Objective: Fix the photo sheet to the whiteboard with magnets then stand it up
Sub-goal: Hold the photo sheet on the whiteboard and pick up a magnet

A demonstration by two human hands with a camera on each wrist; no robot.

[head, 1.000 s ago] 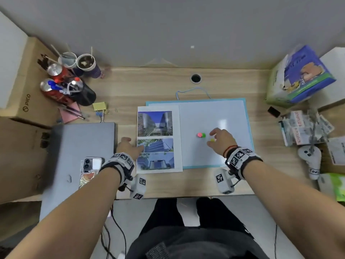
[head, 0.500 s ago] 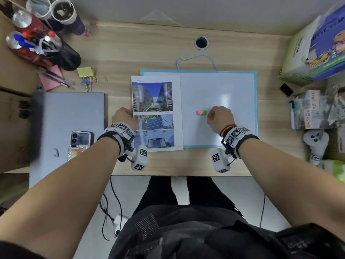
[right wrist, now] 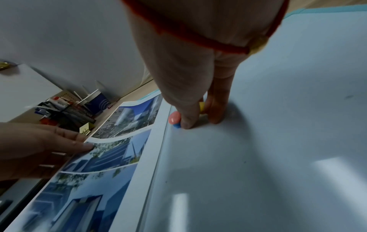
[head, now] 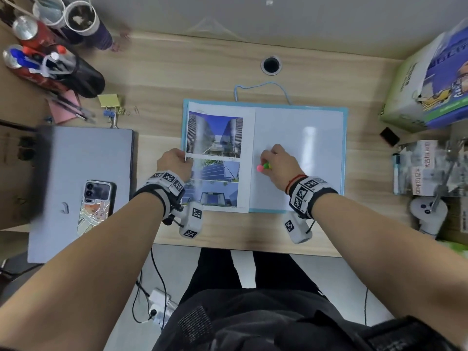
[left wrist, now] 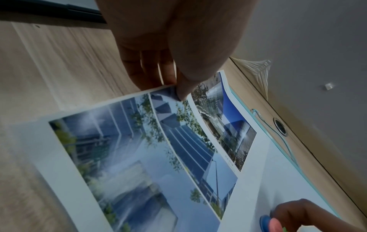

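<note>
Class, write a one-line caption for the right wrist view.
Right hand pinches yellow magnet on whiteboard.

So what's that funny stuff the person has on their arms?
Both arms are bare, with no sleeves. Each wrist wears a black strap with white blocks printed in black-and-white square codes: the left wrist band and the right wrist band. A small white boxy camera hangs under each, with thin black cables. A thin red string bracelet circles the right wrist.
</note>
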